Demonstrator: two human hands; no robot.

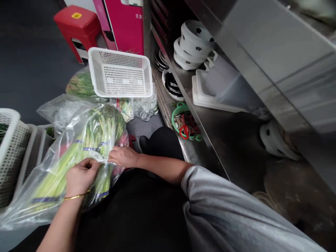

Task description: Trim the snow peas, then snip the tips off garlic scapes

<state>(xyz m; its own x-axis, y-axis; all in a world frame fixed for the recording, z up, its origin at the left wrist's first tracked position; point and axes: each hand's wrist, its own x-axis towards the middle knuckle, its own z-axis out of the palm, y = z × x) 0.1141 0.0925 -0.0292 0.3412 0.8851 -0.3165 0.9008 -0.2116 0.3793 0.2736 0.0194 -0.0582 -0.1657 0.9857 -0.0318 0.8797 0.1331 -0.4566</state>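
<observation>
A large clear plastic bag (69,131) lies in front of me, holding bundles of long green stalks (56,175) bound with purple-blue bands (45,200). My left hand (82,175), with a gold bangle at its wrist, is closed on the plastic at the middle of the bag. Close beside it, my right hand (123,156) pinches the same bag, its fingers bent inward. The plastic is gathered between the two hands. Leafy ends (106,117) of the bundles point away from me. My fingertips are partly hidden.
Beyond the bag is a white perforated basket (120,80), with more bagged greens (82,84) around it. More white baskets (13,154) stand at left. A red stool (77,26) is farther back. On the right, metal shelving (195,115) holds white pots (194,43) and a green basket (181,109) with red-handled scissors (184,131).
</observation>
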